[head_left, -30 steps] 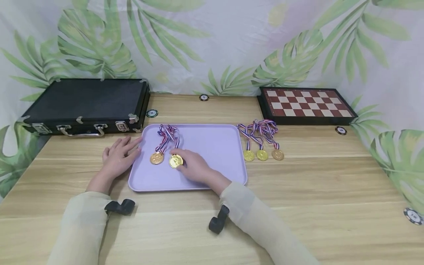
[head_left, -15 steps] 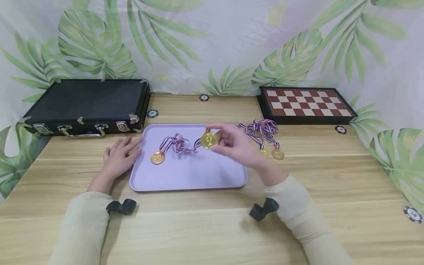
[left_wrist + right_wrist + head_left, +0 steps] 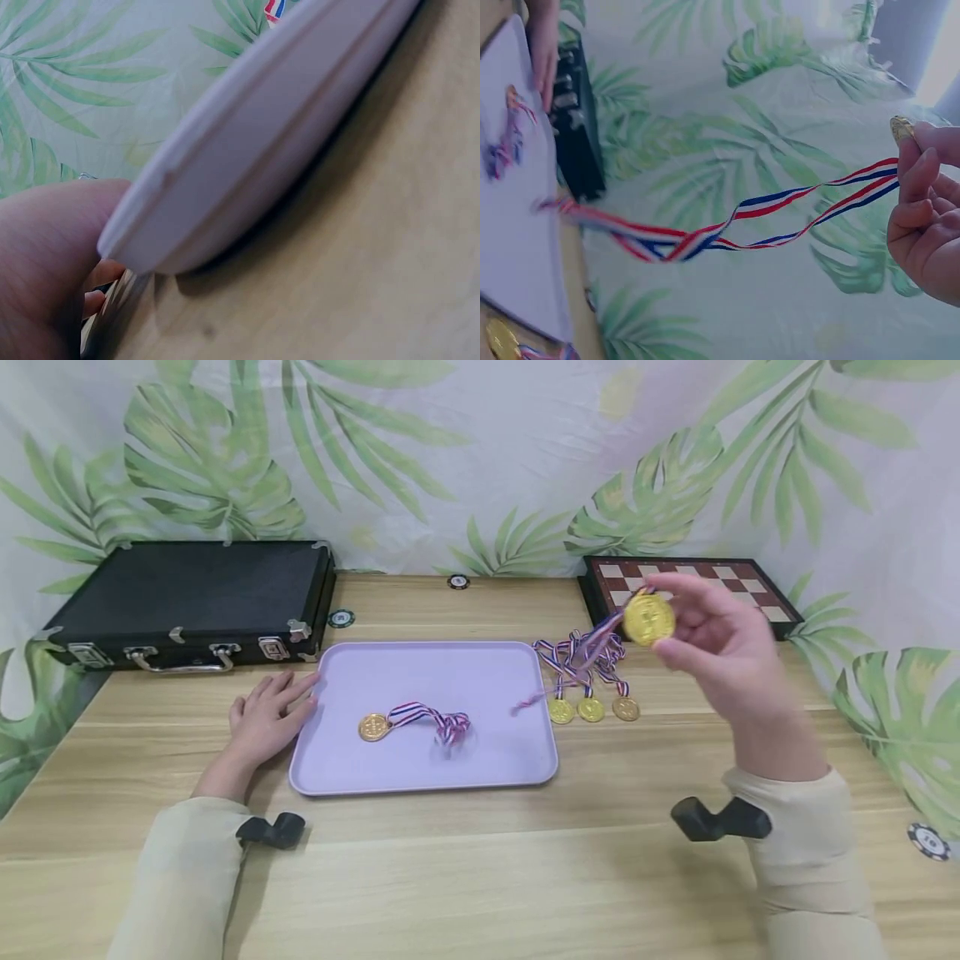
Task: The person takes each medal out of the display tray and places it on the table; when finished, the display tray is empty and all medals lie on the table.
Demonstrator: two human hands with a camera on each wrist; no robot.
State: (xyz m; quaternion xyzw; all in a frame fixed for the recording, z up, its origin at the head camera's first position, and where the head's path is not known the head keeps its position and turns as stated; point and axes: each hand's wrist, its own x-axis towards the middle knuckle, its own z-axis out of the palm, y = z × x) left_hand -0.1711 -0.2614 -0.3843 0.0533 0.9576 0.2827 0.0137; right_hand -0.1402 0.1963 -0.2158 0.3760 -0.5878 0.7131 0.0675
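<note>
Overhead, from the head camera: right hand [image 3: 723,639] raised above the table [image 3: 480,860], well over to the right, wrist bent back, thumb and fingers pinching a gold medal [image 3: 649,617] by its edge, face turned toward the camera. Held in front of the chessboard [image 3: 693,589], with its striped ribbon [image 3: 577,652] trailing down and left, blurred, toward the right rim of the lilac tray [image 3: 495,752]. Left hand [image 3: 266,718] flat on the table, fingers straight and relaxed, fingertips at the tray's left edge, holding nothing. Inside the tray, a second medal [image 3: 373,727] lying flat with its ribbon bunched to the right. Just beside the tray on the right, three more medals [image 3: 590,709] in a row, ribbons piled behind them. Black case [image 3: 187,593] at the back left; poker chips scattered near the far edge and at the far right.

Next, from the left wrist camera: close and low, tray rim [image 3: 262,150] seen edge-on above the wooden table [image 3: 360,262], part of the left hand [image 3: 45,255] pressed against the near corner.

Lastly, from the right wrist camera: fingers [image 3: 922,217] curled round the medal's edge [image 3: 901,127], only a gold sliver visible; ribbon [image 3: 780,214] stretched out slackly leftward toward the tray [image 3: 517,225].
</note>
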